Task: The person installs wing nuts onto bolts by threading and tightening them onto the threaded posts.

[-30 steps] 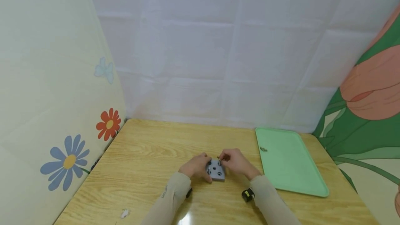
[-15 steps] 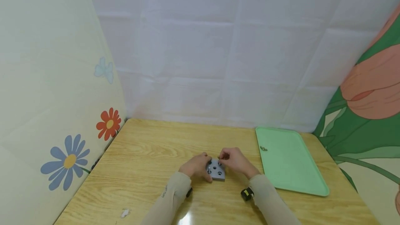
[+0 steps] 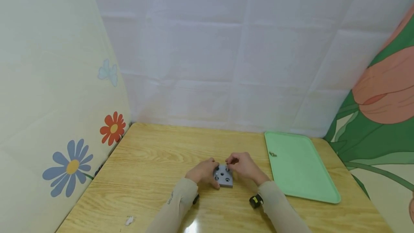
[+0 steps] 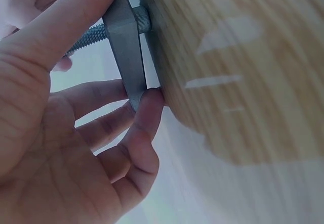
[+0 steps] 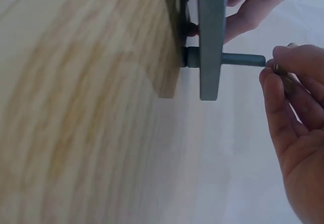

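Note:
A grey metal plate [image 3: 223, 179] with several holes sits low over the table, bolts standing up through it. My left hand [image 3: 203, 172] grips its left edge, thumb on the near side and fingers on the far side. In the left wrist view a threaded bolt [image 4: 90, 39] passes through the plate, its knurled head [image 4: 143, 19] below, by the wood. My right hand [image 3: 243, 165] pinches a small brass-coloured wing nut [image 5: 287, 84] at the free tip of another bolt [image 5: 244, 59]. The fingers partly hide the wing nut.
On the right of the wooden table [image 3: 161, 143] lies a light green tray [image 3: 300, 168]. A small brass-coloured wing nut [image 3: 272, 154] rests near its left edge. A white mark [image 3: 129, 220] shows at the front left. White cloth [image 3: 207, 53] hangs behind.
My right fingers have shifted slightly at the bolt tip, and the wing nut shows less between them. The left hand and plate stay in place.

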{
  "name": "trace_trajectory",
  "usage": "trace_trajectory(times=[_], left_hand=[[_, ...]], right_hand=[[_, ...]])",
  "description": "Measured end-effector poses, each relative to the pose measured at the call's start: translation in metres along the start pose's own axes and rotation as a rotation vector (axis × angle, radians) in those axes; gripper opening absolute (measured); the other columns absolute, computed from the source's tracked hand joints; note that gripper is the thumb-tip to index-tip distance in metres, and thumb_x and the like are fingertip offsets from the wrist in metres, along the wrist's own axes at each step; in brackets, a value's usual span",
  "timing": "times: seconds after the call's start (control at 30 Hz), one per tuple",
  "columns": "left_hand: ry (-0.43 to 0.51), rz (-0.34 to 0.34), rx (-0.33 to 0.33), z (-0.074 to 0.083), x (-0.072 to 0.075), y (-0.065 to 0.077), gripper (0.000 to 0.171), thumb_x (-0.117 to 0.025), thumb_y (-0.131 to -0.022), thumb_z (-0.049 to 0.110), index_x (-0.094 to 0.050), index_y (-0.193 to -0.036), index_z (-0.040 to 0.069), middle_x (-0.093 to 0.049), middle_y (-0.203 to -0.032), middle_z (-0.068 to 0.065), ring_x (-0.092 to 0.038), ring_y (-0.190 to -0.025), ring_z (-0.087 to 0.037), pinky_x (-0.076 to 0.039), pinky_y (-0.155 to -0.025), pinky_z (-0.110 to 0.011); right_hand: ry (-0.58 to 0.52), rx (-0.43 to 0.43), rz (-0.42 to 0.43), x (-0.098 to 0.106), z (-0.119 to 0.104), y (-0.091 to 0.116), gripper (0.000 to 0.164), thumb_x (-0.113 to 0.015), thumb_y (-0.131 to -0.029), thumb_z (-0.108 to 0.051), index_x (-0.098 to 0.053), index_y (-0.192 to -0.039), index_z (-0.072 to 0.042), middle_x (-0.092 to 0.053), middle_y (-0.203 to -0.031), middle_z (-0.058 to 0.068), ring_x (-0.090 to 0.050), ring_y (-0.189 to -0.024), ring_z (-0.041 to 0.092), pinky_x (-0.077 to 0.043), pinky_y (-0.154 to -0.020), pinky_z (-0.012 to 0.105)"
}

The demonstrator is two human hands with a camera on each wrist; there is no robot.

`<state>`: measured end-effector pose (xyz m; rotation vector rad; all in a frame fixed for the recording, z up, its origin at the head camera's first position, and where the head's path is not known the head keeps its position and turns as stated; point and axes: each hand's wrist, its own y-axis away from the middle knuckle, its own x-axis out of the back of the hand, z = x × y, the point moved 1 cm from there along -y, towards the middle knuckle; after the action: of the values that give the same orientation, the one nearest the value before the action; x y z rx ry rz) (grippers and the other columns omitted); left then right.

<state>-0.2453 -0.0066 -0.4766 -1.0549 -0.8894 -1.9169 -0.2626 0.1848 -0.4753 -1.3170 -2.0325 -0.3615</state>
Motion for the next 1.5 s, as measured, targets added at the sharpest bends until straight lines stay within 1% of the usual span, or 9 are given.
trace_trajectory(times=[0.3,0.57,0.63,0.77,0.87,1.2,1.3,1.4,1.5], left_hand=[[0.006,0.0,0.006,0.0004,-0.0006,0.0006,0.084,-0.086,-0.065,0.039,-0.05,-0.135,0.01,-0.051,-0.121,-0.005,-0.053,-0.094,-0.015,-0.045,-0.082,-0.033],[-0.013,0.002,0.001,0.0011,0.0012,0.0019,0.084,-0.086,-0.065,0.039,-0.05,-0.135,0.01,-0.051,-0.121,-0.005,-0.053,-0.098,-0.015,-0.045,-0.086,-0.032],[-0.009,0.004,0.001,0.0013,0.0012,0.0023,0.084,-0.086,-0.065,0.038,-0.05,-0.135,0.01,-0.051,-0.121,-0.005,-0.054,-0.098,-0.016,-0.045,-0.086,-0.033],[-0.005,0.005,0.0,0.0014,0.0015,0.0029,0.084,-0.086,-0.065,0.037,-0.05,-0.135,0.009,-0.051,-0.121,-0.005,-0.053,-0.098,-0.016,-0.045,-0.087,-0.033],[-0.009,0.005,-0.001,0.001,0.0014,0.0028,0.084,-0.086,-0.065,0.038,-0.05,-0.136,0.009,-0.051,-0.122,-0.005,-0.053,-0.099,-0.016,-0.044,-0.087,-0.032],[-0.013,-0.004,0.009,0.0005,0.0018,0.0017,0.085,-0.086,-0.065,0.039,-0.05,-0.136,0.01,-0.051,-0.123,-0.005,-0.053,-0.103,-0.017,-0.044,-0.089,-0.034],[-0.023,-0.005,0.011,0.0006,0.0023,0.0013,0.085,-0.086,-0.065,0.04,-0.05,-0.136,0.01,-0.051,-0.124,-0.006,-0.053,-0.104,-0.017,-0.044,-0.09,-0.034],[-0.038,-0.004,0.003,0.0008,0.0015,0.0005,0.085,-0.086,-0.065,0.041,-0.05,-0.136,0.01,-0.051,-0.125,-0.006,-0.053,-0.104,-0.017,-0.044,-0.09,-0.034],[-0.041,-0.001,-0.003,0.0009,0.0001,-0.0004,0.085,-0.086,-0.065,0.041,-0.05,-0.135,0.01,-0.051,-0.125,-0.006,-0.054,-0.104,-0.017,-0.044,-0.089,-0.034]], right_hand=[[0.081,-0.025,-0.006,-0.0005,-0.0013,-0.0002,0.01,-0.072,-0.083,-0.01,-0.067,-0.081,-0.018,-0.066,-0.083,-0.009,-0.059,-0.076,0.008,-0.049,-0.068,0.026],[0.116,-0.005,-0.014,-0.0008,-0.0013,0.0008,0.008,-0.073,-0.082,-0.009,-0.069,-0.082,-0.016,-0.066,-0.083,-0.009,-0.059,-0.076,0.008,-0.049,-0.069,0.026],[0.11,0.006,-0.022,0.0001,-0.001,0.0022,0.009,-0.069,-0.083,-0.005,-0.069,-0.085,-0.014,-0.066,-0.085,-0.008,-0.06,-0.079,0.009,-0.049,-0.07,0.027],[0.11,0.049,-0.032,0.0027,-0.0016,0.0041,0.022,-0.057,-0.081,0.006,-0.07,-0.088,-0.01,-0.067,-0.087,-0.005,-0.06,-0.081,0.012,-0.05,-0.072,0.03],[0.116,0.08,-0.035,0.0046,-0.0023,0.0045,0.026,-0.053,-0.08,0.008,-0.071,-0.089,-0.009,-0.067,-0.087,-0.003,-0.06,-0.082,0.013,-0.05,-0.072,0.031],[0.13,0.144,-0.048,0.0066,-0.0008,0.0038,0.012,-0.064,-0.084,0.0,-0.07,-0.089,-0.01,-0.065,-0.091,-0.002,-0.059,-0.081,0.01,-0.05,-0.071,0.027],[0.135,0.17,-0.042,0.006,-0.001,0.0034,0.004,-0.067,-0.085,-0.004,-0.069,-0.087,-0.008,-0.062,-0.103,0.005,-0.061,-0.083,0.012,-0.051,-0.07,0.027],[0.144,0.168,-0.036,0.005,-0.0021,0.0036,0.003,-0.068,-0.086,-0.007,-0.068,-0.084,-0.009,-0.06,-0.112,0.008,-0.061,-0.086,0.013,-0.051,-0.071,0.026],[0.153,0.147,-0.022,0.0034,-0.0037,0.0032,0.007,-0.069,-0.085,-0.007,-0.067,-0.082,-0.013,-0.064,-0.102,0.003,-0.061,-0.082,0.011,-0.05,-0.07,0.027]])
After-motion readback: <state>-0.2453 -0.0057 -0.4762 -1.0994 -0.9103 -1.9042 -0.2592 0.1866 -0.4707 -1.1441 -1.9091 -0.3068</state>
